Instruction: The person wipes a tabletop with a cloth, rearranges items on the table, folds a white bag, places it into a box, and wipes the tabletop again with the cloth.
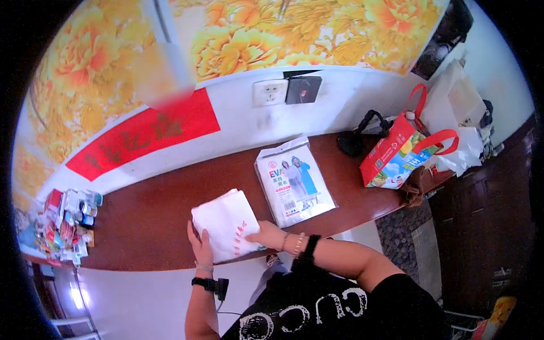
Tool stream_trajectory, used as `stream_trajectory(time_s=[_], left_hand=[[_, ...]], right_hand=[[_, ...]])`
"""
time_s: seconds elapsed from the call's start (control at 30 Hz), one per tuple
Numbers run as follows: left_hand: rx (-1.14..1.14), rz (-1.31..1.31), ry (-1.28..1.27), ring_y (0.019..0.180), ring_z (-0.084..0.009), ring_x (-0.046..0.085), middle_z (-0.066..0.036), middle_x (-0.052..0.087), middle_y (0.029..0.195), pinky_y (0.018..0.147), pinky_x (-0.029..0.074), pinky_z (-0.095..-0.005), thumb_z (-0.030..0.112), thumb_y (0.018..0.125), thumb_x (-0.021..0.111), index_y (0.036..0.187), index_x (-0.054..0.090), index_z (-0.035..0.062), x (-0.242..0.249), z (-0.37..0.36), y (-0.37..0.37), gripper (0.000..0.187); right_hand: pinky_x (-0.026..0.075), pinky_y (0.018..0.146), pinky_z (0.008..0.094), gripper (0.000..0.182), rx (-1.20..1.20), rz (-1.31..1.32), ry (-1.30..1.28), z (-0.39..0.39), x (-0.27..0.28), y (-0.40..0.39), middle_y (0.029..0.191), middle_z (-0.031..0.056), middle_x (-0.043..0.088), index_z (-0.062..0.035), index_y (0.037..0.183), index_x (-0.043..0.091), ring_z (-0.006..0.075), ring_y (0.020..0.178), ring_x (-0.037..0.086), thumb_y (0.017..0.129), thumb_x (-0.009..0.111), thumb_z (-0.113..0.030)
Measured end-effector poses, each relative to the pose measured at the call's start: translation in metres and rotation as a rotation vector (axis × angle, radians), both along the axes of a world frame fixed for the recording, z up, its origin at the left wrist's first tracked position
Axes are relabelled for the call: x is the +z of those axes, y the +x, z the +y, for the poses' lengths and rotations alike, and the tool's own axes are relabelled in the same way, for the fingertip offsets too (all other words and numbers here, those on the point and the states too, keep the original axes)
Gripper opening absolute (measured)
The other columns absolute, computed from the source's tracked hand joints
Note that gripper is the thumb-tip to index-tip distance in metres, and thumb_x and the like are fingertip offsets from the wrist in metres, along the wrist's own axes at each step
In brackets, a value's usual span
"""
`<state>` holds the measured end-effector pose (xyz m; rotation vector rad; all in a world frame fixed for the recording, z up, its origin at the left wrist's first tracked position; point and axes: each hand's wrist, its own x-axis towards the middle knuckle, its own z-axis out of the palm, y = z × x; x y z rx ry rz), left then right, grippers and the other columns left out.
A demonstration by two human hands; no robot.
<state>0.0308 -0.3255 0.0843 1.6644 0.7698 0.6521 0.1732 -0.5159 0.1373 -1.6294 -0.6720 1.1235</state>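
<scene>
A folded white cloth (224,221) with red lettering lies at the front edge of the brown tabletop, with both hands on it. At its left side, my left hand (201,246) grips the edge, the thumb over the front face and the fingers along the side. My right hand (267,234) holds the lower right corner, its fingertips hidden at the cloth. Just right of the cloth lies a sealed rain poncho package (296,182), flat, with pictures of people in raincoats on it.
A red shopping bag (391,153) stands at the right, beside a black stand-like object (352,141). Bottles and small boxes (71,218) crowd the left end of the brown table (141,226). White bags (459,113) are heaped in the right corner. Sockets (270,92) sit on the back wall.
</scene>
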Motion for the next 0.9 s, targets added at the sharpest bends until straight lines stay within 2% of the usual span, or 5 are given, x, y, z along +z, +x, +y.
stream_trajectory(time_s=[0.3,0.43,0.53,0.63,0.9], left_hand=[[-0.406,-0.329,-1.064,0.122,-0.0273,0.038,-0.015,0.035,0.135,0.102,0.032,-0.0391,0.015,0.087,0.048,0.135,0.022,0.0013,0.009,-0.068,0.007,0.056],[-0.484,-0.288,-0.996,0.12,-0.0298,0.041,-0.013,0.042,0.131,0.1,0.036,-0.0421,0.028,0.083,0.057,0.132,0.029,0.0021,0.015,-0.1,0.028,0.062],[-0.447,-0.221,-0.971,0.114,-0.0298,0.048,-0.015,0.046,0.126,0.096,0.04,-0.0436,0.019,0.081,0.06,0.131,0.03,0.0007,0.025,-0.129,0.06,0.062],[-0.357,-0.096,-0.894,0.11,-0.0264,0.05,-0.013,0.05,0.121,0.093,0.042,-0.0413,0.005,0.082,0.056,0.127,0.035,-0.0011,0.038,-0.164,0.08,0.05],[-0.228,-0.101,-0.678,0.109,-0.023,0.05,-0.01,0.05,0.122,0.092,0.042,-0.0348,0.003,0.081,0.056,0.127,0.037,-0.0004,0.047,-0.2,0.086,0.049]], right_hand=[[0.046,0.083,0.0324,0.038,0.097,-0.246,0.011,-0.12,0.036,0.019,0.101,0.0159,0.063,-0.0016,0.111,0.056,0.0231,0.093,0.061,0.079,0.063,-0.023],[0.047,0.082,0.031,0.039,-0.037,-0.05,0.088,-0.154,0.028,0.038,0.104,0.0113,0.062,0.0001,0.113,0.054,0.0169,0.092,0.059,0.078,0.065,-0.013],[0.047,0.079,0.029,0.042,-0.321,0.175,0.15,-0.17,0.007,0.06,0.102,0.0098,0.06,0.0035,0.114,0.05,0.0148,0.089,0.057,0.077,0.066,-0.009],[0.045,0.085,0.0296,0.049,-0.302,0.191,0.161,-0.192,0.002,0.082,0.11,0.0082,0.057,0.0018,0.12,0.044,0.0147,0.097,0.055,0.076,0.065,-0.004],[0.047,0.08,0.0289,0.039,-0.37,0.295,0.153,-0.223,-0.008,0.127,0.103,0.0081,0.057,-0.0007,0.12,0.044,0.0159,0.091,0.056,0.086,0.057,-0.016]])
